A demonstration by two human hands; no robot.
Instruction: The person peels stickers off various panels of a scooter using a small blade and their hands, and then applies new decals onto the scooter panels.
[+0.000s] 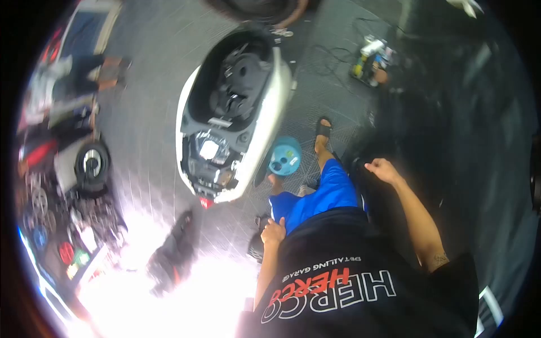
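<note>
My left hand (273,230) rests beside the blue shorts over my left thigh, its fingers loosely apart, with nothing visible in it. Out to the side, my right hand (383,169) has its fingers curled together, close to a dark shape. Whether something thin sits in its grip is hidden. In front of me stands a white scooter body (274,98) without its seat, exposing the black storage compartment (211,76) and the parts at its tail. Between it and my legs is a round teal plastic stool (284,156) with holes in its top.
A group of bottles and small supplies (371,59) stands ahead right, with dark cables (336,54) on the floor. At left are a wheel (92,161), mechanical parts (93,222) and another person's legs (107,73). A dark object (172,253) lies near the glaring light.
</note>
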